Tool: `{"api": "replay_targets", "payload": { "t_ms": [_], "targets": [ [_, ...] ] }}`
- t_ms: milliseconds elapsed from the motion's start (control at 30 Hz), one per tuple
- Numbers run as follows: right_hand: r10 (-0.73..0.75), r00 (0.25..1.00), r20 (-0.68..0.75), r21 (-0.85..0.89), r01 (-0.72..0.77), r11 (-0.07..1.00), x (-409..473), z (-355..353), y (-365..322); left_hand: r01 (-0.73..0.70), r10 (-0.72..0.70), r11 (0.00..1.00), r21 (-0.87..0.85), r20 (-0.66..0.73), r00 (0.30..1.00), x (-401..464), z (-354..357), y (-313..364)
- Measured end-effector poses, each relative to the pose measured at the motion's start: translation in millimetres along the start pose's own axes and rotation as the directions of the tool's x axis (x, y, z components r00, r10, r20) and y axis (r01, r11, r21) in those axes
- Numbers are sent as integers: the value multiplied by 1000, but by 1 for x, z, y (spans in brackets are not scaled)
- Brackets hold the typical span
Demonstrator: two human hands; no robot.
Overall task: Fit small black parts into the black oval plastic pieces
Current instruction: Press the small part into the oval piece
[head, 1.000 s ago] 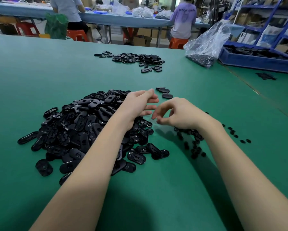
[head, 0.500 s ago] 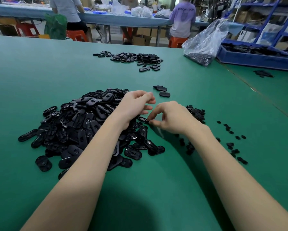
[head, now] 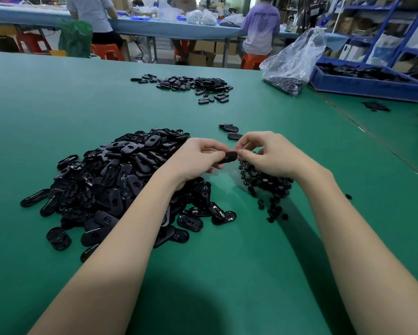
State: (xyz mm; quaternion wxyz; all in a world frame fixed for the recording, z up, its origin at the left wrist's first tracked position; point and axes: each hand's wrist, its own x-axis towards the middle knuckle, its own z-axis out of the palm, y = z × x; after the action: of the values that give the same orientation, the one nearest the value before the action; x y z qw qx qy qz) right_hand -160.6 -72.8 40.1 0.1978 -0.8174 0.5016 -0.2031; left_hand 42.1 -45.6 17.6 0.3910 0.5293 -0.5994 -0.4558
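A large heap of black oval pieces lies on the green table, left of centre. My left hand grips one black oval piece just above the heap's right edge. My right hand has its fingertips pinched together against the right end of that piece; whether a small part is between them I cannot see. Under my right hand sits a pile of small black parts.
Two oval pieces lie just beyond my hands. A second pile of oval pieces sits farther back. A clear plastic bag and a blue bin stand at the back right. People sit at a far table.
My left hand has lifted an oval piece off the heap. My right hand has risen from the table to meet it at its right end.
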Motion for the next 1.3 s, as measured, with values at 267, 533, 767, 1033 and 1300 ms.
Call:
{"api": "replay_targets", "payload": {
  "t_ms": [267,533,767,1033,1300],
  "targets": [
    [249,968,43,-347,-219,912,-1,-5,2,34,-41,997,-70,-97,994,5,-2,-5],
    [238,970,-38,-477,-227,849,0,12,-11,20,-31,992,-128,-91,995,5,-2,-6],
    [245,969,9,-255,-235,938,2,10,-6,19,-39,981,-194,-101,994,3,-2,-6],
    [205,978,-28,365,-181,913,0,7,-8,20,-51,960,-279,-104,993,4,1,-3],
    [161,985,-68,417,-119,901,4,6,-10,12,-38,979,-202,-124,992,4,-1,0]
  ]
}}
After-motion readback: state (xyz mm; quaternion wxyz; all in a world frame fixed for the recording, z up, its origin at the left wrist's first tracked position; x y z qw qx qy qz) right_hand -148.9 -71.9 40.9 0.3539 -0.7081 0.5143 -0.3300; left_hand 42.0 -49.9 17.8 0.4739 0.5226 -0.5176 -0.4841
